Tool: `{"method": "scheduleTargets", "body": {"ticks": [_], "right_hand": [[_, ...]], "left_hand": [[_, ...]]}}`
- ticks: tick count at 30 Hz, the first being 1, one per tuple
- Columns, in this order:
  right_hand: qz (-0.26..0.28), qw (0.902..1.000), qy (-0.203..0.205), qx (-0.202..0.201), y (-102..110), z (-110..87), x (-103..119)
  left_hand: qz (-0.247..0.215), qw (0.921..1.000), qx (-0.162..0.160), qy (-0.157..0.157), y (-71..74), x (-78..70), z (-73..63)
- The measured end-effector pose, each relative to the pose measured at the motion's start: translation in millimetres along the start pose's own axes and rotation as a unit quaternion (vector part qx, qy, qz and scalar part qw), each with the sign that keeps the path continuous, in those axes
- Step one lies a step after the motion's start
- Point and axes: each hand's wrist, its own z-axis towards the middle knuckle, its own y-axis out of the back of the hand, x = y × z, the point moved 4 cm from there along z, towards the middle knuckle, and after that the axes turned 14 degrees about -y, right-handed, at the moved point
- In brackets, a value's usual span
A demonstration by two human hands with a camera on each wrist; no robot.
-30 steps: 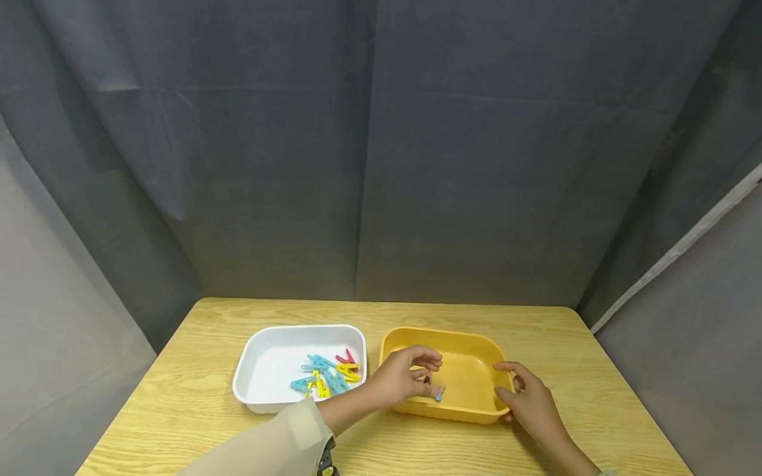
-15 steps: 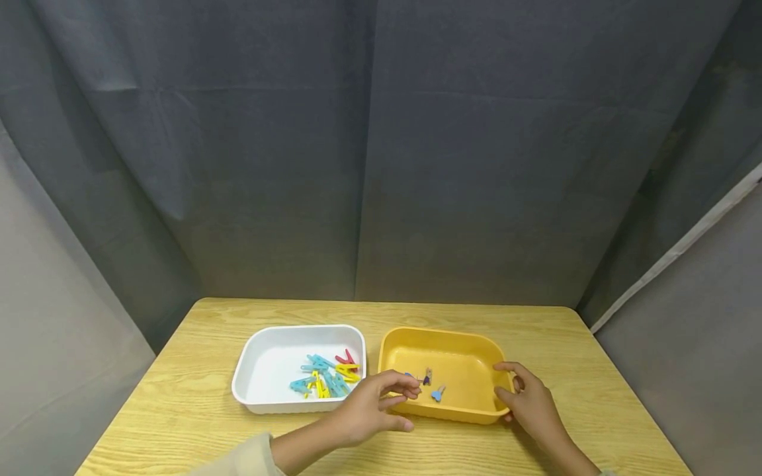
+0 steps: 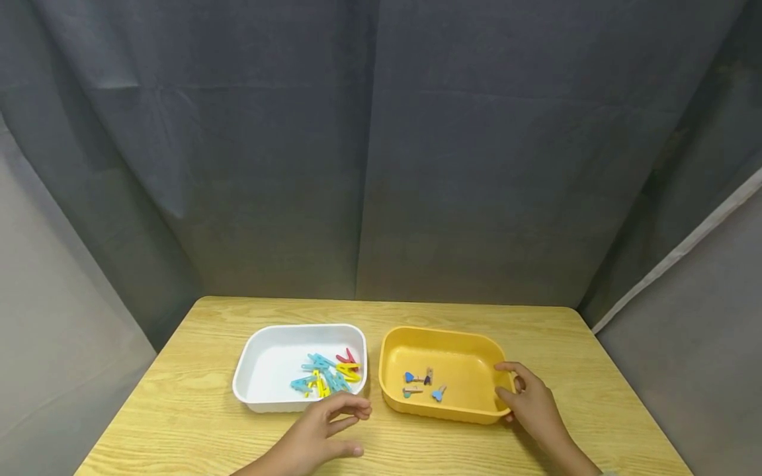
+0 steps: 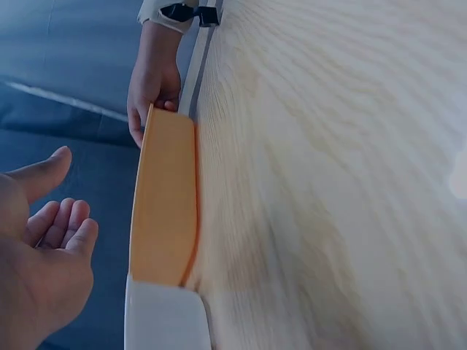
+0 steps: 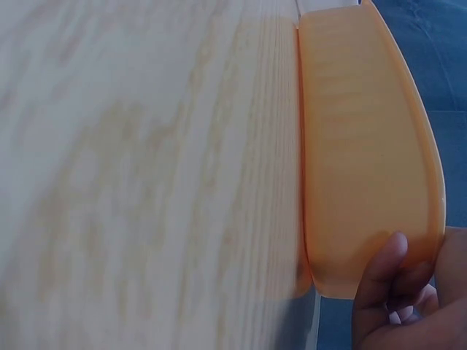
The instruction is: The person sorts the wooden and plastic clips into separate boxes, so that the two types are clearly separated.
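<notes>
My left hand [image 3: 324, 426] hovers in front of the white tray's near right corner, fingers loosely bent, thumb apart, nothing held. The left wrist view shows that palm [image 4: 51, 270] bare, beside the two trays. With my right hand [image 3: 532, 403] I grip the right end of the yellow tray [image 3: 461, 367], thumb inside the rim; in the right wrist view the fingers [image 5: 383, 273] curl at its wall. Several small wooden clips with heart ends, among them a light blue one [image 3: 438, 395], lie in the yellow tray's left half.
The white tray [image 3: 268, 363] stands just left of the yellow one, holding several plastic clothespins: light blue, yellow [image 3: 348, 371] and red [image 3: 346, 358]. Both trays rest on a wooden table [image 3: 190, 396]. Grey curtains [image 3: 476, 165] hang behind the table and at its sides.
My left hand has drawn back from inside the yellow tray, leftward and toward me, uncovering the small heart clips. The right hand keeps its grip on the tray's end.
</notes>
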Motion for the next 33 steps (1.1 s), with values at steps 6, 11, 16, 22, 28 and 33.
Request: {"method": "scheduleTargets", "body": {"ticks": [6, 11, 16, 22, 28, 33], "right_hand": [[-0.001, 1.0000, 0.001, -0.001, 0.8, -0.3, -0.1], [0.000, 1.0000, 0.007, -0.001, 1.4, -0.2, 1.1], [0.001, 0.9999, 0.012, 0.000, 2.4, 0.1, 2.1], [0.000, 0.9999, 0.011, 0.002, 3.7, 1.2, 2.7], [-0.004, 0.9999, 0.013, 0.000, 5.5, 2.4, 2.8], [-0.005, 0.9999, 0.015, 0.003, 5.8, 2.9, 2.7]], "left_hand": [[-0.001, 0.9999, -0.006, -0.010, 17.6, -1.1, -26.0], [-0.017, 0.9995, -0.024, -0.013, 29.8, 0.6, -46.4], [-0.032, 0.9980, -0.044, 0.031, 41.3, 8.8, -67.5], [0.011, 0.9972, -0.052, 0.052, 56.9, 23.9, -91.5], [0.035, 0.9941, -0.069, 0.077, 70.1, 37.1, -117.3], [0.090, 0.9915, -0.087, 0.035, 72.1, 44.3, -134.0]]}}
